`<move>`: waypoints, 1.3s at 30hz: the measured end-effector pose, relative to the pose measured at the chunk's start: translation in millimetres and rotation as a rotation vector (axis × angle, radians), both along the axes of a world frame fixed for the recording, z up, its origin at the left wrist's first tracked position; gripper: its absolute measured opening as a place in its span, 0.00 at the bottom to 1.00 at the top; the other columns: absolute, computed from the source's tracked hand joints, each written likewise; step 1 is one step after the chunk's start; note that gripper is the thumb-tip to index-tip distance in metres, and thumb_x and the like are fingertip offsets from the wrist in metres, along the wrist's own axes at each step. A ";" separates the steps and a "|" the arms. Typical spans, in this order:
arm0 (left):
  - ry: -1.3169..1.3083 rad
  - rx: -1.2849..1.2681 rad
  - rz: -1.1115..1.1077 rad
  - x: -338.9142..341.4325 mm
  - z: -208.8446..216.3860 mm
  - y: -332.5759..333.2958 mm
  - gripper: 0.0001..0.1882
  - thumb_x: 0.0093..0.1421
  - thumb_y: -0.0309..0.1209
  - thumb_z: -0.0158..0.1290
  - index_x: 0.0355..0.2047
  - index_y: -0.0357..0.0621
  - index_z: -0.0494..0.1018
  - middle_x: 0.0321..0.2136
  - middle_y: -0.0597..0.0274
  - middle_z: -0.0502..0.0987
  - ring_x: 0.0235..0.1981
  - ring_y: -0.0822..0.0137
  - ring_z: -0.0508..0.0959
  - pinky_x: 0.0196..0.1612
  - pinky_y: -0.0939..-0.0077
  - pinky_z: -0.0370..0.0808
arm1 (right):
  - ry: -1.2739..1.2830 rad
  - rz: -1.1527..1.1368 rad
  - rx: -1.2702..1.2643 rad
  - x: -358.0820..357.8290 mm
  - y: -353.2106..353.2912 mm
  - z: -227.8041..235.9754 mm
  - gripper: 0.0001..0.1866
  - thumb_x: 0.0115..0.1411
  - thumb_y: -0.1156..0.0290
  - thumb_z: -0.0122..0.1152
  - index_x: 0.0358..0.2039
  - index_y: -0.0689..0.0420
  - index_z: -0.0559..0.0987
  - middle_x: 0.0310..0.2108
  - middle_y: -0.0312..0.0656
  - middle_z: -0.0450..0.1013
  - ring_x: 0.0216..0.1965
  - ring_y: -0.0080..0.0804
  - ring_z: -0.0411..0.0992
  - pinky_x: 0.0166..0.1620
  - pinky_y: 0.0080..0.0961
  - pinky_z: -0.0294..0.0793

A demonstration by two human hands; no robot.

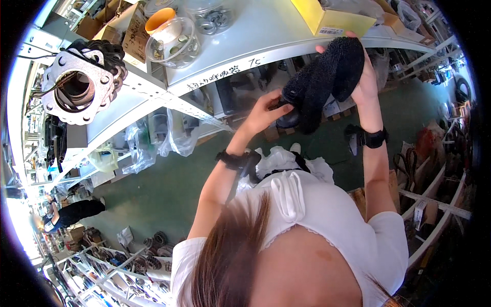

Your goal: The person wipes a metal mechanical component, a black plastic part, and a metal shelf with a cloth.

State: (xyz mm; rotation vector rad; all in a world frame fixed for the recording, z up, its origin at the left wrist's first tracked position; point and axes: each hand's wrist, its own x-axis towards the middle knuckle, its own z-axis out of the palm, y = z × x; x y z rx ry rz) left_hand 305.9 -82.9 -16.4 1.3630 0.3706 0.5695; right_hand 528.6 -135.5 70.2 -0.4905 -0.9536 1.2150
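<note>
Between my two hands is a black, rough-textured, floppy piece (327, 77), folded or twisted in the middle; whether it is cloth or foam I cannot tell. My left hand (267, 111) pinches its lower left end, thumb pressed along the edge. Higher up on the other side, my right hand (366, 84) grips the upper right end, with most of the fingers hidden behind it. A smooth dark part shows below the left end. The piece hangs in the air in front of the shelf edge. Black bands circle both my wrists.
A white metal shelf (255, 38) runs ahead, carrying a yellow box (332, 20) and clear plastic tubs (174, 43) of small metal parts. Flat metal gaskets (82, 84) hang at the left. Bagged parts fill lower shelves. Another person (76, 214) is far left on the green floor.
</note>
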 end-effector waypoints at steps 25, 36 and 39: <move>-0.150 -0.588 -0.030 -35.4 27.9 45.2 0.09 0.55 0.29 0.45 0.32 0.38 0.71 0.27 0.64 0.75 0.27 0.73 0.73 0.34 0.83 0.67 | -0.307 -0.453 -0.516 33.7 12.3 -77.6 0.17 0.60 0.68 0.43 0.49 0.57 0.67 0.46 0.35 0.65 0.44 0.21 0.65 0.47 0.18 0.62; -0.301 -0.773 0.055 -42.8 41.0 48.2 0.14 0.58 0.31 0.41 0.40 0.36 0.68 0.38 0.59 0.73 0.40 0.67 0.71 0.47 0.73 0.64 | -1.065 -0.549 -0.254 -39.4 -18.2 -74.5 0.11 0.51 0.75 0.56 0.36 0.59 0.71 0.32 0.41 0.69 0.29 0.27 0.70 0.31 0.22 0.70; -0.337 -0.775 0.123 -39.6 49.6 37.9 0.14 0.58 0.32 0.41 0.41 0.37 0.68 0.38 0.59 0.73 0.40 0.67 0.71 0.48 0.74 0.63 | -1.091 -0.371 -0.148 -75.2 -34.1 -54.6 0.11 0.50 0.68 0.58 0.32 0.58 0.71 0.22 0.40 0.69 0.23 0.27 0.70 0.25 0.21 0.68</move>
